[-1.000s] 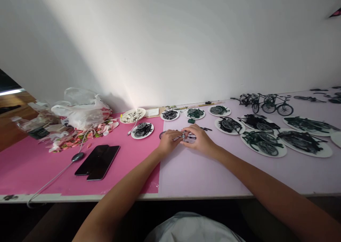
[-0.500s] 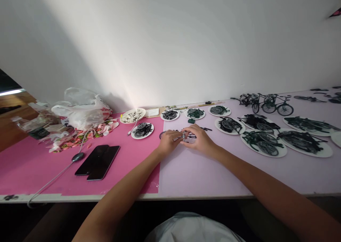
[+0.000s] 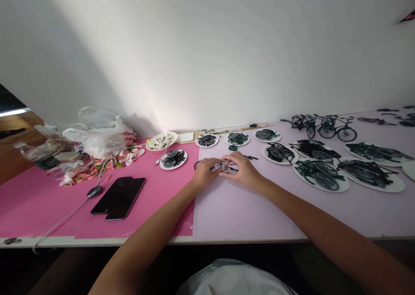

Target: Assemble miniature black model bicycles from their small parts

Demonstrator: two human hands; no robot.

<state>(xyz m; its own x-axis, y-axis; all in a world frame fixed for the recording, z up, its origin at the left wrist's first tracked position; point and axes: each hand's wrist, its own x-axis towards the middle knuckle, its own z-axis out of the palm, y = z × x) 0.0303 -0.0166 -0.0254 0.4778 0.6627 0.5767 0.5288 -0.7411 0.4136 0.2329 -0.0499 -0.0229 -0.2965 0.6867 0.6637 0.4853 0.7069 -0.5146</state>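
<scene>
Grey model part [image 3: 223, 166], small, one: above the lilac side of the desk [image 3: 246, 213]. Right hand [image 3: 244, 168]: thumb and forefinger nearly closed, pinching it. Left hand [image 3: 205, 172]: fingers curled close beside it, grip unclear. Beyond: dark green block [image 3: 233, 148]. Farther right: assembled model bicycle [image 3: 336, 128], upright. Left: two black smartphones [image 3: 118, 197].

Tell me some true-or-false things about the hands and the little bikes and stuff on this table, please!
1. The left hand and right hand meet at a small grey piece. True.
2. The phones stand on end. False: the phones lie flat on the pink cover.
3. Some toy bikes stand upright. True.
4. The plates are blue. False: the plates are white.
5. A plastic bag sits on the left side. True.
</scene>
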